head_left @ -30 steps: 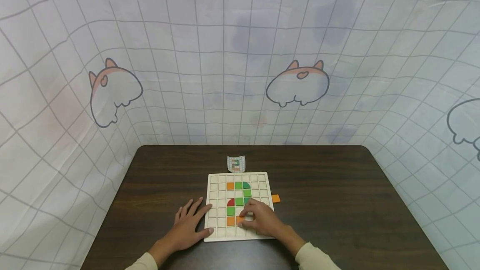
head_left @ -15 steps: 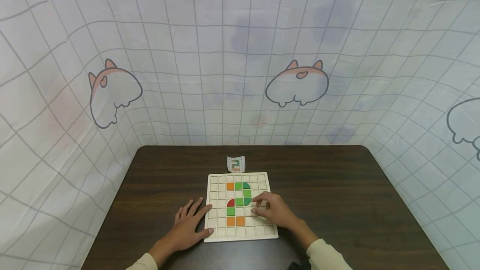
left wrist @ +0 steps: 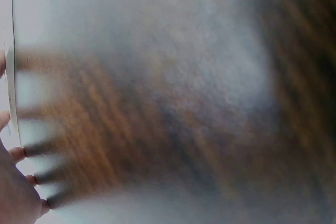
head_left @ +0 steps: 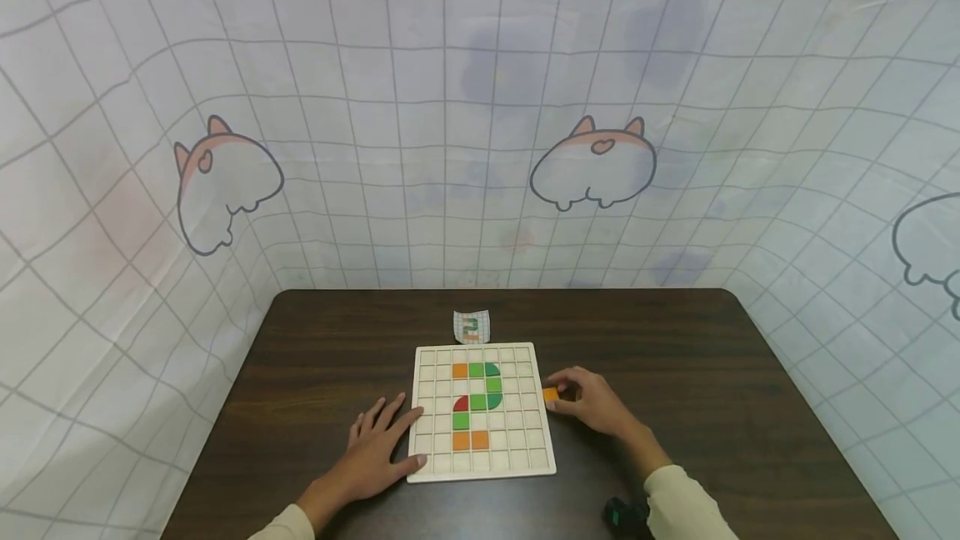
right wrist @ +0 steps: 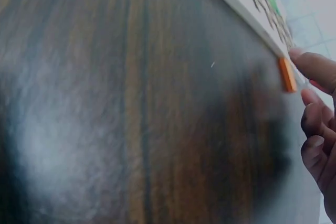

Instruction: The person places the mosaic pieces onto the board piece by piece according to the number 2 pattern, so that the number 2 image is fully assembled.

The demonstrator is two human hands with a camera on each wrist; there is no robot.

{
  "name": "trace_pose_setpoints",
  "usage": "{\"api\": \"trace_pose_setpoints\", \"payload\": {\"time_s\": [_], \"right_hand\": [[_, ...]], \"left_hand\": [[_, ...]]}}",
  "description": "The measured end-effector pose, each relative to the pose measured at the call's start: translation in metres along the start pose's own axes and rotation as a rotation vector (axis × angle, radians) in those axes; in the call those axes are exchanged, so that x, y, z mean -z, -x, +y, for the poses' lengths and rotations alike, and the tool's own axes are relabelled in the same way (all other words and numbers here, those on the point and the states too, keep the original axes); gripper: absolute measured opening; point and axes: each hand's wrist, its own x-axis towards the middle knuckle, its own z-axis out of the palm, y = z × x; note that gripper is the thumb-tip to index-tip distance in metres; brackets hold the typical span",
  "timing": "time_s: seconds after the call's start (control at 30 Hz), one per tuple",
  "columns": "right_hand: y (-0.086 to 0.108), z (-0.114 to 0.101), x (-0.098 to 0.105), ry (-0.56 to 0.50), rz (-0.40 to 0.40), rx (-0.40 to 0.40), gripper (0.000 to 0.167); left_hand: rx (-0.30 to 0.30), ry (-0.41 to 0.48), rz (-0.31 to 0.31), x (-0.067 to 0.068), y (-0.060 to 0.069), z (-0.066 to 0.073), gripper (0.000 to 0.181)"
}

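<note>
A square cream grid board (head_left: 517, 457) lies on the table with orange, green and red tiles set in its cells. Flat on the board's left edge, my left hand (head_left: 367, 457) has its fingers spread. To the right of the board, my right hand (head_left: 596, 405) has thumb and forefinger curled round the edges of a loose orange tile (head_left: 551, 394). That orange tile (right wrist: 287, 75) is flat on the table beside the board's edge in the right wrist view, with a fingertip close by. Fingertips of my left hand (left wrist: 16, 192) show at the left wrist view's edge.
A small paper card (head_left: 472, 327) with a printed coloured pattern stands behind the board. The dark wooden table (head_left: 675, 357) meets a white grid-patterned curtain (head_left: 465, 148) at its back. A small black object (head_left: 624, 517) is beside my right sleeve.
My right hand has let go of an orange tile in the board's lower row and moved right, off the board, to the loose orange tile. The left hand has stayed put.
</note>
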Motion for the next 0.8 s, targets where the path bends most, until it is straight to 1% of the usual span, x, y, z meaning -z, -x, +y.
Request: {"api": "trace_pose_setpoints", "payload": {"time_s": [0.1,0.27,0.47,0.63,0.8], "right_hand": [[0.001,0.004,-0.001,0.059,-0.004,0.009,0.039],[0.000,0.008,-0.005,0.124,0.003,-0.006,0.041],[-0.001,0.010,-0.010,0.138,0.023,-0.030,0.037],[0.001,0.009,-0.011,0.129,0.052,-0.004,0.031],[0.002,0.008,-0.012,0.172,0.073,0.025,0.026]], "left_hand": [[-0.002,-0.007,-0.002,0.000,0.000,0.000,0.076],[-0.001,-0.007,-0.006,-0.001,-0.001,-0.001,0.076],[-0.007,-0.004,-0.003,-0.001,0.000,-0.002,0.076],[-0.026,0.008,0.013,0.000,0.002,-0.001,0.074],[-0.027,0.005,0.016,-0.001,0.001,-0.002,0.074]]}}
